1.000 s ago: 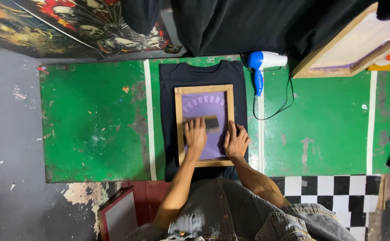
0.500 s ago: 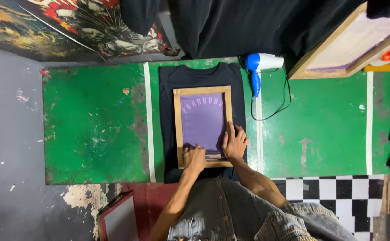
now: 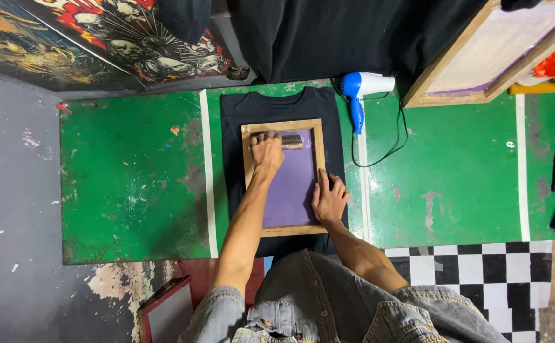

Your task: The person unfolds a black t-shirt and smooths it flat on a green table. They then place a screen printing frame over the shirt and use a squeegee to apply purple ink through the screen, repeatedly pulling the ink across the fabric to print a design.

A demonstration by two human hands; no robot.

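step: screen printing pass, squeegee stroke on the mesh, by my read
left hand (image 3: 266,151): closed around a squeegee (image 3: 289,141), at the far end of the purple mesh (image 3: 293,184), arm stretched out
right hand (image 3: 329,198): flat, fingers spread, pressing on the near right rail of the wooden screen frame (image 3: 282,178); holds nothing
frame position: lies flat on a black t-shirt (image 3: 277,105), shirt spread on the middle panel of the green table (image 3: 131,178), collar away from the person
squeegee position: top of the mesh, just under the far rail, blade across the width
next move (judgement): a pull toward the body needs even downward pressure and the right hand keeping the frame pinned so it doesn't creep on the shirt
vs 0.5 s ago: left hand was at the near end of the frame by the bottom rail; now it is at the far end. Right hand about the same spot on the right rail
vs 1.0 s ago: both hands were low on the mesh, squeegee mid-screen
nearby: blue and white hair dryer (image 3: 363,89) just right of the shirt, cord looped on the table; a second screen frame (image 3: 493,51) leaning at upper right
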